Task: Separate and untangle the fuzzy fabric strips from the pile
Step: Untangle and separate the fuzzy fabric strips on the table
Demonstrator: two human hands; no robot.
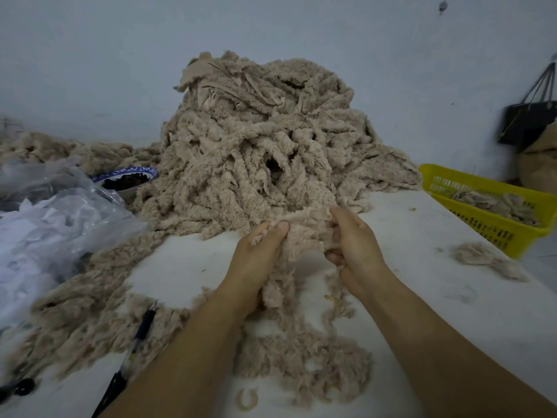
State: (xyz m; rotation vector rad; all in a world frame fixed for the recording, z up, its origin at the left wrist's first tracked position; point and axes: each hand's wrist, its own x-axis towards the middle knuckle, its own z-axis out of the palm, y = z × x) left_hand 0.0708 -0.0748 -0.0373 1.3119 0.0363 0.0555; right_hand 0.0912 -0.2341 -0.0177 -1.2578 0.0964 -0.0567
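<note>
Table (187,267): strip (301,236) gripped, pile (256,140) behind (pen (141,333), bag (60,230) left; basket (482,227) right)

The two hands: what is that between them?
In the head view, a fuzzy beige strip stretches between the left hand and right hand; both grip it.

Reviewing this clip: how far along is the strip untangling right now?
Done: loose strips trail across the table in front, and some lie in the yellow basket. In hand: left hand and right hand both grip one strip at the near edge of the pile. Left: the tall tangled pile, seemingly most of the work.
</note>
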